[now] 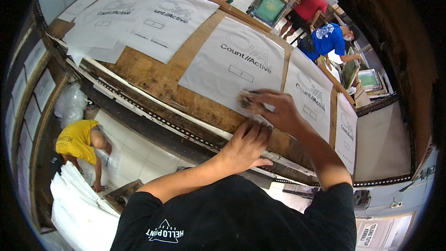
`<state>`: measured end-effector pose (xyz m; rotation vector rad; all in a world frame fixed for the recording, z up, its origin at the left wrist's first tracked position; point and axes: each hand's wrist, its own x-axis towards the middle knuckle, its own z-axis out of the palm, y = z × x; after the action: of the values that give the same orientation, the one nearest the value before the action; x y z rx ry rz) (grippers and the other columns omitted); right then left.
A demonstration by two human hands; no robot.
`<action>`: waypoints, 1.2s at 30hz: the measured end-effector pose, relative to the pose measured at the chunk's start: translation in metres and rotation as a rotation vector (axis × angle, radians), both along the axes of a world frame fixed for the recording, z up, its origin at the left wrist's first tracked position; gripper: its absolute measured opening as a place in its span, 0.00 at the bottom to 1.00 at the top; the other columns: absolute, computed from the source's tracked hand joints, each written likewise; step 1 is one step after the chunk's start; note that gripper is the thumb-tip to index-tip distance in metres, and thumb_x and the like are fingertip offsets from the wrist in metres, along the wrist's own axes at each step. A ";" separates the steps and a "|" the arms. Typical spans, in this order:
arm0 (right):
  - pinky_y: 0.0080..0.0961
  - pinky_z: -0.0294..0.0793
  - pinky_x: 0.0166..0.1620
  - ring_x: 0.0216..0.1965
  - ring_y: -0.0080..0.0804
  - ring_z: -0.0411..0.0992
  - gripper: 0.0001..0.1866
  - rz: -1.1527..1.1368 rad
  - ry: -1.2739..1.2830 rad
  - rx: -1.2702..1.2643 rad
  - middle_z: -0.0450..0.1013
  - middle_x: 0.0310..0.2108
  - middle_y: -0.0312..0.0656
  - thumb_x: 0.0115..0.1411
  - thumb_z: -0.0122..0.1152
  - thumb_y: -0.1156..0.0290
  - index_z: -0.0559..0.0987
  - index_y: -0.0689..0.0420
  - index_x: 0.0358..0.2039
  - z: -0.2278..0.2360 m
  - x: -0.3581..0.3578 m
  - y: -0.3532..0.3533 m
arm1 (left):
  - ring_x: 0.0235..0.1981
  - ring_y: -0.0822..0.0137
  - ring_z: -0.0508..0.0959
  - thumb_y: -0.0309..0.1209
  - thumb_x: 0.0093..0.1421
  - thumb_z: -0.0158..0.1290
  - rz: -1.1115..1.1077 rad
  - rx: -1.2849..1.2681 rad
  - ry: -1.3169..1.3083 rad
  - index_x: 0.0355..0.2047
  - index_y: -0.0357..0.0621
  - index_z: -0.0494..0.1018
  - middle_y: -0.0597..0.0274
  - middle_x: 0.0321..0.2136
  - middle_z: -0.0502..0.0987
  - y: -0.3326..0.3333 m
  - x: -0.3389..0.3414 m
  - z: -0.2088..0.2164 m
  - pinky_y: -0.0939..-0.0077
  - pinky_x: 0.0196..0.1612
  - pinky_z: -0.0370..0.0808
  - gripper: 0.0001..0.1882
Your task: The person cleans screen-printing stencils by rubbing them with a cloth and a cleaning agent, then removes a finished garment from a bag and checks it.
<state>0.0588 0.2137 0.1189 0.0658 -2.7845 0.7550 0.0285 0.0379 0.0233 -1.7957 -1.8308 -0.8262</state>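
In front of me a white printed sheet (209, 74) lies on the brown, stained wooden board (204, 104), black lettering and line art on its face. My right hand (277, 109) is closed around a small tan pad with dark smudges (246, 101), which touches the sheet's near edge; its exact kind is unclear. Just below, my left hand (248, 143) rests at the board's near edge, its fingers bent down and its thumb held apart. Nothing shows in that hand, though its fingertips are partly hidden.
More printed sheets (160, 25) lie along the board to the left, and others (309, 94) to the right. A perforated metal rail (153, 119) edges the board. A person in yellow (79, 139) crouches at lower left beside white sheets (76, 204). Other people (325, 39) stand beyond, near framed screens (268, 8).
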 end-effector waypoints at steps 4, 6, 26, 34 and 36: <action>0.36 0.79 0.47 0.45 0.46 0.79 0.14 0.215 0.089 0.090 0.80 0.44 0.45 0.58 0.68 0.71 0.83 0.55 0.45 -0.006 -0.072 -0.023 | 0.55 0.51 0.68 0.68 0.51 0.55 -0.010 0.000 -0.037 0.56 0.36 0.71 0.50 0.51 0.70 0.001 0.001 -0.002 0.49 0.63 0.63 0.48; 0.36 0.79 0.47 0.44 0.47 0.79 0.14 0.297 0.111 0.050 0.80 0.43 0.45 0.57 0.68 0.72 0.83 0.55 0.45 -0.010 -0.108 -0.039 | 0.55 0.51 0.68 0.67 0.50 0.56 -0.017 -0.014 -0.047 0.57 0.36 0.70 0.50 0.51 0.70 0.000 0.000 -0.002 0.49 0.63 0.63 0.48; 0.27 0.80 0.52 0.47 0.29 0.80 0.17 -0.130 -0.066 -0.306 0.80 0.45 0.44 0.57 0.67 0.80 0.81 0.62 0.48 0.022 0.020 0.052 | 0.54 0.53 0.69 0.68 0.50 0.56 -0.026 0.023 -0.076 0.53 0.37 0.72 0.52 0.48 0.71 0.005 0.003 0.005 0.52 0.63 0.64 0.47; 0.31 0.79 0.53 0.49 0.41 0.80 0.17 -0.096 -0.013 0.012 0.79 0.48 0.48 0.57 0.68 0.79 0.81 0.60 0.48 0.000 0.038 0.049 | 0.53 0.53 0.69 0.69 0.49 0.56 0.009 0.019 -0.079 0.47 0.36 0.76 0.52 0.45 0.72 0.006 0.003 0.004 0.51 0.61 0.65 0.45; 0.32 0.79 0.51 0.48 0.42 0.80 0.16 -0.042 0.026 0.022 0.80 0.48 0.48 0.58 0.67 0.78 0.81 0.60 0.48 -0.003 0.026 0.044 | 0.54 0.52 0.69 0.70 0.49 0.55 0.008 0.025 -0.080 0.48 0.36 0.76 0.52 0.45 0.72 0.006 0.003 0.004 0.50 0.62 0.64 0.46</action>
<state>0.0849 0.2581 0.1159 0.0214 -2.7606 0.7088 0.0313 0.0436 0.0268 -1.7619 -1.8678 -0.9260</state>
